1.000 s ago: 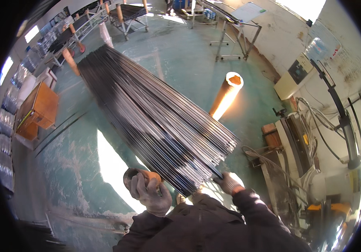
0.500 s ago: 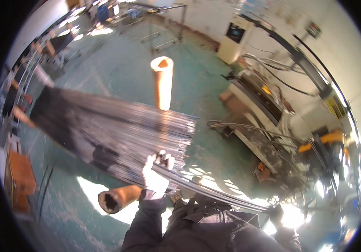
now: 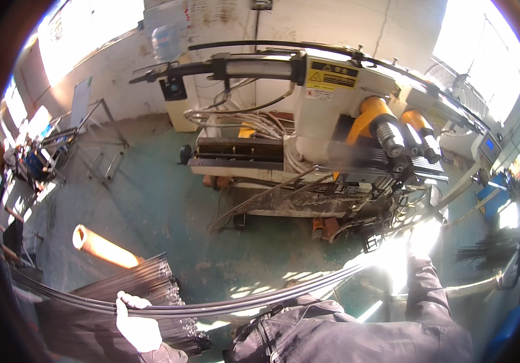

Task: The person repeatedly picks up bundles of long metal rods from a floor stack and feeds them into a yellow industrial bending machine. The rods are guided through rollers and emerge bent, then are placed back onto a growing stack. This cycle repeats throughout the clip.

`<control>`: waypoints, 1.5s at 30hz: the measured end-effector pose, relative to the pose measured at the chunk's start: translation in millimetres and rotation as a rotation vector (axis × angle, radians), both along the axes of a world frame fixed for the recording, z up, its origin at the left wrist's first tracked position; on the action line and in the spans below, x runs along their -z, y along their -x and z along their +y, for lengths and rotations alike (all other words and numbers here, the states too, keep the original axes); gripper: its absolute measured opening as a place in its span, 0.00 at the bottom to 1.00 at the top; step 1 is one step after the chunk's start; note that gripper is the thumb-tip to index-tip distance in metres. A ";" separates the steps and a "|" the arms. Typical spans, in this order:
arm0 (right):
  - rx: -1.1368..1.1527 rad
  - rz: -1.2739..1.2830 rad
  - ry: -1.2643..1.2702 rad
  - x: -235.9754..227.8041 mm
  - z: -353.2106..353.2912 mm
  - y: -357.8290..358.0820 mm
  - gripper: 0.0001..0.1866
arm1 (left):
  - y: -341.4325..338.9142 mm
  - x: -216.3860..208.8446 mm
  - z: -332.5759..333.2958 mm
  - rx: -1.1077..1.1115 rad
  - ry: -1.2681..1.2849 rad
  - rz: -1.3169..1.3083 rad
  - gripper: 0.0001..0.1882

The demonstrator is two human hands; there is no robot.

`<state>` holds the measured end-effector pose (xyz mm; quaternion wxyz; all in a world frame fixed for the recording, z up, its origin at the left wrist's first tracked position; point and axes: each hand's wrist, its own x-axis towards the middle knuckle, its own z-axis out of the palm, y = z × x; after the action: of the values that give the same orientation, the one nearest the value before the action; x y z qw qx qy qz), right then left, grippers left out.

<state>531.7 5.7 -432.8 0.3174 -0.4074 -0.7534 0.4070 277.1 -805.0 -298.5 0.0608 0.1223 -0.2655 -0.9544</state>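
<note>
A small bunch of long, thin dark metal rods (image 3: 254,302) stretches across in front of me, looking bowed in this view. My left hand (image 3: 137,327), in a white glove, is closed around the rods over the large pile. At their right end, strong glare washes out my right hand (image 3: 423,239); the rods run into it and its fingers barely show. Beneath my left hand lies a big stack of similar rods (image 3: 90,284), with uneven ends toward the right. A rust-brown tube (image 3: 107,247) stands against the stack's far side.
Ahead stands a large machine (image 3: 326,121) with yellow cylinders (image 3: 376,120), hoses and a long overhead bar. A water dispenser (image 3: 178,103) is by the wall. Metal frames (image 3: 99,145) stand at left. More dark rods (image 3: 491,249) lie at right, near a control panel (image 3: 490,145).
My view has swung to the right, so the machine now fills the middle and the rod stack sits lower left. The bunch of rods, still in my left hand, is now stretched across the view.
</note>
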 end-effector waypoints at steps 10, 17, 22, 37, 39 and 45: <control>0.106 0.964 1.503 5.5 -98.6 150.6 0.19 | 72.7 -34.3 300.7 0.498 0.119 0.191 0.11; 0.087 0.539 0.381 32.8 39.9 126.1 0.13 | 185.6 -85.4 256.2 0.449 0.170 0.322 0.16; 0.151 0.742 0.276 -8.6 84.6 167.0 0.15 | 238.6 -31.4 295.7 0.429 0.348 0.239 0.11; 0.308 -0.026 -0.288 -50.9 133.8 268.9 0.15 | 317.8 34.5 492.3 0.791 0.491 -0.330 0.16; 0.340 0.068 -0.246 -48.5 143.6 281.3 0.15 | 311.1 29.7 511.8 0.822 0.548 -0.263 0.18; 0.469 0.479 0.146 -47.5 159.6 300.2 0.15 | 335.5 45.6 515.0 0.807 0.247 -0.162 0.21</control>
<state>231.5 165.3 -385.3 0.5402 -0.4840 -0.5123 0.4599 -58.4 -290.1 -344.2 -0.3243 0.0748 -0.4082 -0.8501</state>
